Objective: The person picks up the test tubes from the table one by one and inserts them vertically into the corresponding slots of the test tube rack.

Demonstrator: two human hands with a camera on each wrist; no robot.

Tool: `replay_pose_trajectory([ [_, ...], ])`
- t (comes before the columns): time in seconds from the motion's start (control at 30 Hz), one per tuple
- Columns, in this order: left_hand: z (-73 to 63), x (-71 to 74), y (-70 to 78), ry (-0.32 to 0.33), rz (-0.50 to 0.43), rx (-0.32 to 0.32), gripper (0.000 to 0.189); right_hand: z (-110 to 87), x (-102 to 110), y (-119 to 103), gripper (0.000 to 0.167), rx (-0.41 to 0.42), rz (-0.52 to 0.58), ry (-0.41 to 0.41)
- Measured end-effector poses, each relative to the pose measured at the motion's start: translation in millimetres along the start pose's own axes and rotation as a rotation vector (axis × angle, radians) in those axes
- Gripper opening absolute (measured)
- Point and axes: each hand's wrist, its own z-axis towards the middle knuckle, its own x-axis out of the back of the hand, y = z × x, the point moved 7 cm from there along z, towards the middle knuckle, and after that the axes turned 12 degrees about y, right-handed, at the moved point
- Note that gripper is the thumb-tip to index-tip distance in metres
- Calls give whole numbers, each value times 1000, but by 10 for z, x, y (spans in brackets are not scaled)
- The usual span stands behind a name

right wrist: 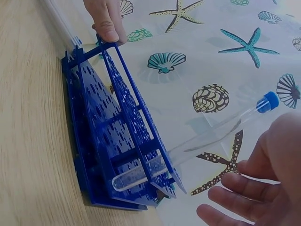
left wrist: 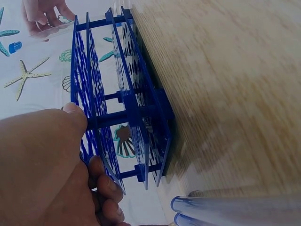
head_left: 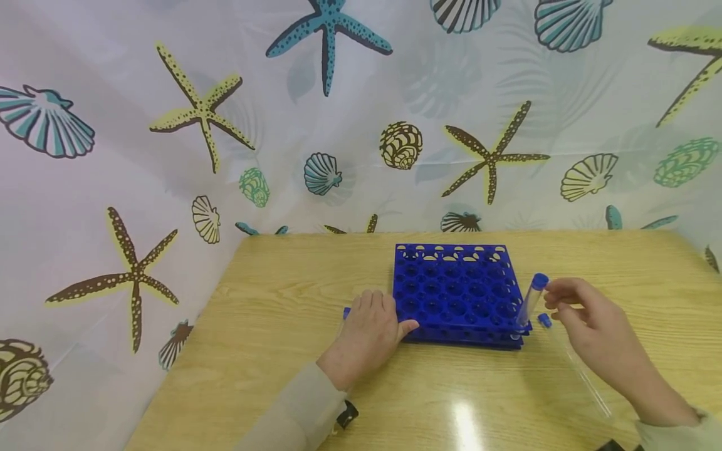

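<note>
Bkgd: a white sea-print sheet (head_left: 338, 119) hung behind a wood-look table (head_left: 282, 269). Near centre of the head view, L hand (head_left: 369, 332) grips the near left corner of the blue rack (head_left: 455, 299) btwn thumb & curled fingers; R hand (head_left: 592, 335), at right of frame, pinches nothing, fingers loosely spread just beside the capped tube (head_left: 529, 305), which leans in the rack's lower-right corner. Progress, my read: 1 tube in, tho maybe not fully seated; no other shows in the holes. Prob. left to do: the loose tube (head_left: 578, 366) lying lower right, near the R hand, plus those at the other end. Head view gives just a blue cap (head_left: 346, 312) there, past the L hand; the L wrist view has 2 tube ends (left wrist: 225, 205) side by side, lower right. Only the R wrist view clearly shows the capped tube's round bottom, lower left, thru the upper plates; can't tell if it rests on anything.
</note>
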Motion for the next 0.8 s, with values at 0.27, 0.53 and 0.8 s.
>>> replay_pose_trajectory([
  [0.27, -27, 17, 20, 20, 12, -13, 55, -34, 106, 214, 27, -96, -100, -56],
  [0.53, -8, 22, 6, 14, 23, -14, 56, -51, 69, 446, 34, -169, -255, -213],
  [0.8, -10, 21, 6, 25, 33, -20, 56, -116, -72, 648, 34, -159, -360, -370],
])
